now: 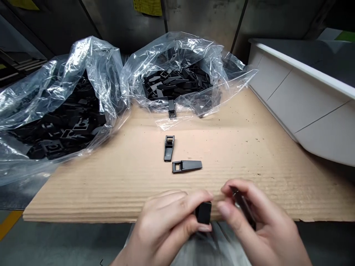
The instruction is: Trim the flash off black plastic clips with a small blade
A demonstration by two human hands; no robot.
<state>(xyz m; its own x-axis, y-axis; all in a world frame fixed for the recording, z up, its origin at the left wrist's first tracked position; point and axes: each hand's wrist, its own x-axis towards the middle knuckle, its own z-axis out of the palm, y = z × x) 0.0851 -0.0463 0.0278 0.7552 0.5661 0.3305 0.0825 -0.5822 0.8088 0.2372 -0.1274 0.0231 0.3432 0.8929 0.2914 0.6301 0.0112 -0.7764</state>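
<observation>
Left hand [166, 221] pinches a black piece [204, 213], right hand [260, 221] a slim part [244, 207] (blurred), at the near edge of the cardboard [111, 181]; open room separates clips [191, 166] from the right-side bin [299, 92].

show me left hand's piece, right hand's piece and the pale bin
Left piece [203, 213], head view: flat black face
Right piece [245, 207], head view: middle of its dark side
Pale bin [302, 98], head view: outer side wall

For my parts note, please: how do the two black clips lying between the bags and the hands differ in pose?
The farther clip lies roughly front-to-back; the nearer clip lies crosswise. The farther clip's opening is at its far end; the nearer clip's, at its left end. Both are black and narrow away from the opening.
</observation>
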